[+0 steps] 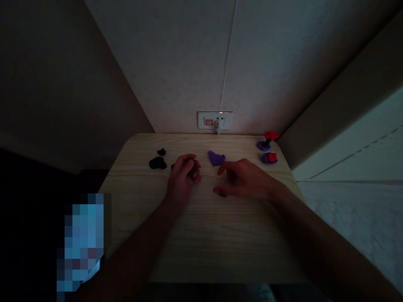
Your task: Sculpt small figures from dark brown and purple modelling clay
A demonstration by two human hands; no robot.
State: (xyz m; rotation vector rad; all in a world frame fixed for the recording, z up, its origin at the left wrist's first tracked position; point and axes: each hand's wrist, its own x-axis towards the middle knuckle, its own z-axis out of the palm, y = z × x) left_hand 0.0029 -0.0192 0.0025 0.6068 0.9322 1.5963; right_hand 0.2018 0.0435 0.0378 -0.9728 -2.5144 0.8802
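1 white socket [202, 120] with 1 plug [218, 126] sits on the wall [176, 63] behind the wooden table [195, 243].

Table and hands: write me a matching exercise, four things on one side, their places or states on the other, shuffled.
1. wall socket
2. left hand
3. upright red flower
4. larger black piece

A. by the table's far right corner
B. on the table, left of both hands
C. on the wall
D. gripping a dark lump

Pairs: 1-C, 2-D, 3-A, 4-B
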